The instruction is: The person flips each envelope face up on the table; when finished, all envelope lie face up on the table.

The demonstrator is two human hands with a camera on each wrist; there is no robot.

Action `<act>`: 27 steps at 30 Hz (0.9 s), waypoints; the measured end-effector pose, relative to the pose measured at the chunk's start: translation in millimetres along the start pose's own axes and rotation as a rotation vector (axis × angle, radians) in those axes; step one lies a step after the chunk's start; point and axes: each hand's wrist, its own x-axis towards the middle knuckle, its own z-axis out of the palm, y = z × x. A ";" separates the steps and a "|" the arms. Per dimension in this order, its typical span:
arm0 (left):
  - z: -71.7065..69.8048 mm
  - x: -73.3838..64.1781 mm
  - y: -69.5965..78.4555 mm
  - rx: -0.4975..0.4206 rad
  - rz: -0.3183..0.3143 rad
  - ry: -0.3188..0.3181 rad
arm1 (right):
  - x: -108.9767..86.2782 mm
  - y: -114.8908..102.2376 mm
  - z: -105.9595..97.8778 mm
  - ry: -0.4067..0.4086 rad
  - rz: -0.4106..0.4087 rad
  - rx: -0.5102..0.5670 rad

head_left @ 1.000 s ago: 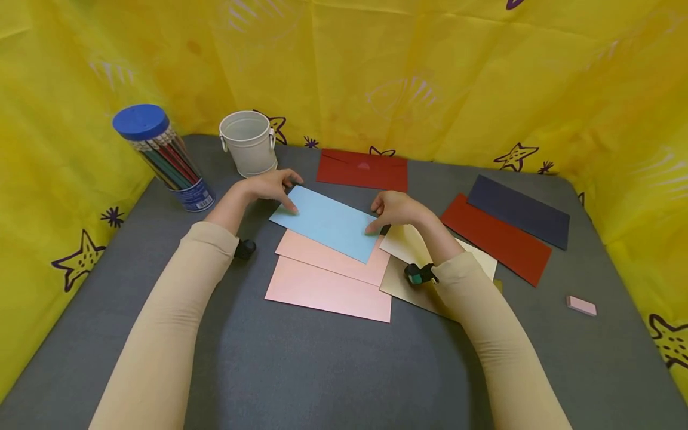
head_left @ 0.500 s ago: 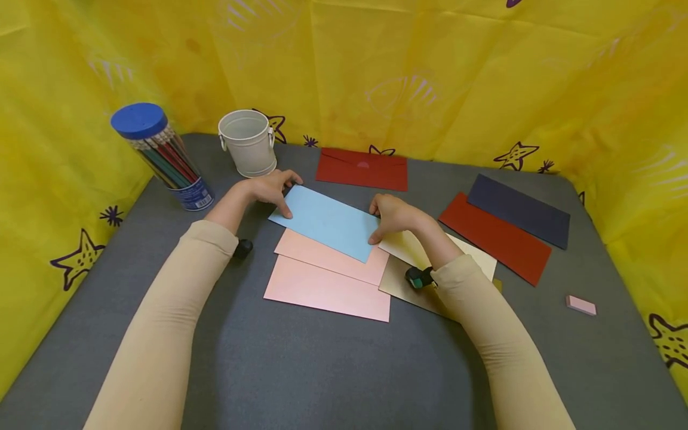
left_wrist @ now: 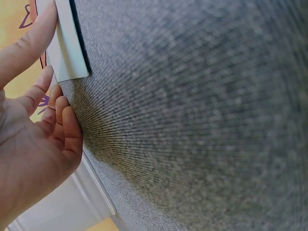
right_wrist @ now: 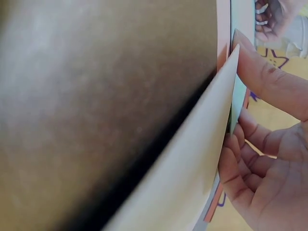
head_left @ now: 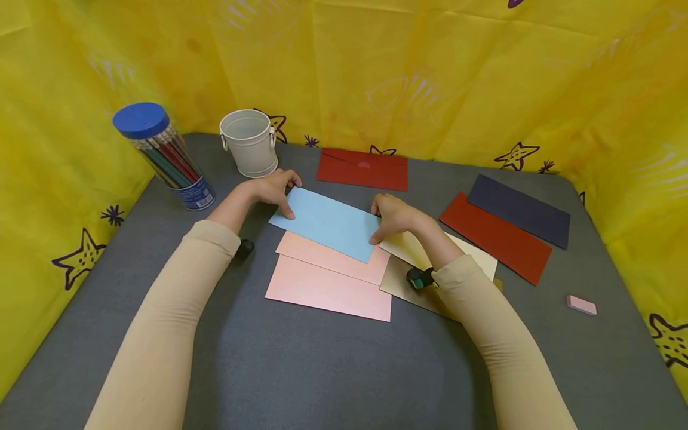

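Observation:
A light blue envelope (head_left: pixel 328 224) lies slanted over the upper of two overlapping pink envelopes (head_left: pixel 329 292). My left hand (head_left: pixel 271 190) grips its left end, thumb on the top face and index finger at the far corner. In the left wrist view, the other fingers (left_wrist: pixel 72 130) curl against the grey tabletop beside it. My right hand (head_left: pixel 396 215) holds the right end between the thumb at the short edge and fingers at the far corner. Right under that hand a cream envelope (right_wrist: pixel 192 159) lies over a beige one (head_left: pixel 400 280), partly hidden by the forearm.
A white bucket (head_left: pixel 249 146) and a blue-lidded tub of pencils (head_left: pixel 172 161) stand at back left. One red envelope (head_left: pixel 362 169) lies at the back; another red (head_left: pixel 497 239) and a navy one (head_left: pixel 518 210) are at right, with a pink eraser (head_left: pixel 581 305).
My right thumb has slid from the blue envelope's top face toward its right edge. My left thumb has shifted slightly nearer. The envelope has barely moved.

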 end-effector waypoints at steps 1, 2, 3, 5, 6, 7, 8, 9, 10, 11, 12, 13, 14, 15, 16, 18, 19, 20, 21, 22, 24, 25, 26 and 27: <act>0.1 0.2 0.3 0.008 -0.001 0.001 | -0.1 0.2 -0.2 0.000 0.000 0.002; 0.4 0.4 0.7 0.017 -0.003 0.003 | -0.2 0.4 -0.3 0.001 0.000 0.003; 0.6 0.8 1.0 0.027 -0.005 0.004 | -0.1 0.8 -0.4 0.002 0.000 0.002; 1.1 1.6 1.1 0.050 -0.011 0.008 | 0.0 1.5 -0.6 0.006 -0.003 0.004; 1.4 2.0 1.2 0.059 -0.014 0.010 | 0.0 1.9 -0.8 0.010 -0.006 0.009; 1.5 2.5 0.9 0.067 -0.018 0.012 | 0.3 2.4 -0.9 0.014 -0.010 0.016; 1.5 2.9 0.6 0.073 -0.022 0.014 | 0.4 3.0 -1.0 0.018 -0.012 0.023; 1.5 3.0 0.2 0.076 -0.024 0.017 | 0.8 3.6 -1.0 0.020 -0.013 0.032; 1.4 3.0 -0.3 0.076 -0.025 0.019 | 1.0 4.1 -1.1 0.022 -0.012 0.042; 1.4 2.8 -0.6 0.069 -0.025 0.023 | 1.2 4.7 -1.0 0.023 -0.012 0.056; 1.4 2.4 -1.2 0.060 -0.022 0.027 | 1.4 5.2 -0.9 0.022 -0.009 0.074; 1.4 2.1 -2.0 0.043 -0.016 0.032 | 1.6 5.8 -0.9 0.021 -0.006 0.089; 1.5 1.5 -2.7 0.021 -0.006 0.038 | 1.9 6.4 -0.7 0.020 -0.004 0.103; 1.6 0.7 -3.5 -0.004 -0.001 0.044 | 1.9 7.0 -0.5 0.019 -0.003 0.118; 1.7 0.1 -4.4 -0.030 0.004 0.053 | 1.8 7.5 -0.4 0.020 -0.003 0.133; 1.6 -0.6 -6.5 -0.090 0.022 0.078 | 1.3 8.2 -0.6 0.025 -0.004 0.172; 1.4 -0.6 -7.6 -0.115 0.028 0.095 | 0.6 8.5 -0.9 0.031 -0.008 0.198; 1.1 -0.6 -8.7 -0.138 0.031 0.112 | 0.1 8.8 -1.3 0.034 -0.013 0.232; 0.7 -0.5 -9.5 -0.158 0.031 0.128 | -0.6 9.0 -1.9 0.037 -0.019 0.273; 0.2 -0.3 -10.3 -0.180 0.032 0.146 | -1.0 9.3 -2.5 0.034 -0.024 0.324; -1.3 -0.6 -11.4 -0.232 0.022 0.174 | -2.1 10.1 -3.9 0.026 -0.033 0.431; -2.0 -1.2 -11.4 -0.259 0.012 0.184 | -2.5 10.8 -4.9 0.021 -0.036 0.481; -2.7 -1.5 -11.4 -0.293 0.001 0.192 | -2.8 11.8 -6.0 0.017 -0.037 0.520; -3.6 -1.8 -11.1 -0.324 -0.014 0.200 | -3.4 12.9 -7.5 0.016 -0.036 0.556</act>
